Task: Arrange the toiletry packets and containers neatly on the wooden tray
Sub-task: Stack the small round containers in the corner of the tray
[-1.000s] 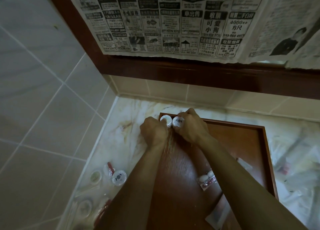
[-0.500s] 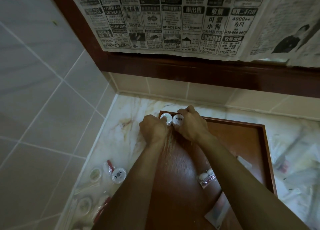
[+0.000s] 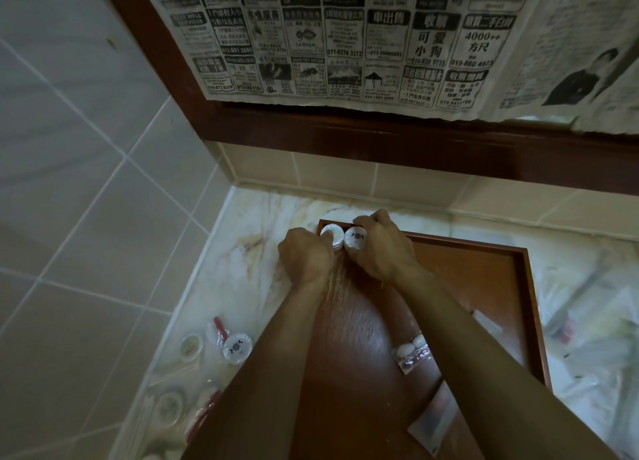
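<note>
A wooden tray (image 3: 484, 286) lies on the marble counter. In its far left corner stand two round white containers side by side. My left hand (image 3: 304, 257) grips the left container (image 3: 328, 233); my right hand (image 3: 380, 248) grips the right container (image 3: 355, 237), which has a dark print on its lid. On the tray near my right forearm lie a clear packet with white pieces (image 3: 411, 349), a flat white packet (image 3: 485, 323) and a sachet (image 3: 432, 421).
Left of the tray on the counter lie more round containers (image 3: 237, 347), (image 3: 190, 343), (image 3: 168, 404), a red-striped packet (image 3: 218, 328) and clear wrappers. Crumpled plastic packets (image 3: 587, 321) cover the counter to the right. Tiled walls close the left and back; newspaper hangs above.
Both hands stay on the two containers in the tray's far left corner; only the camera has shifted slightly.
</note>
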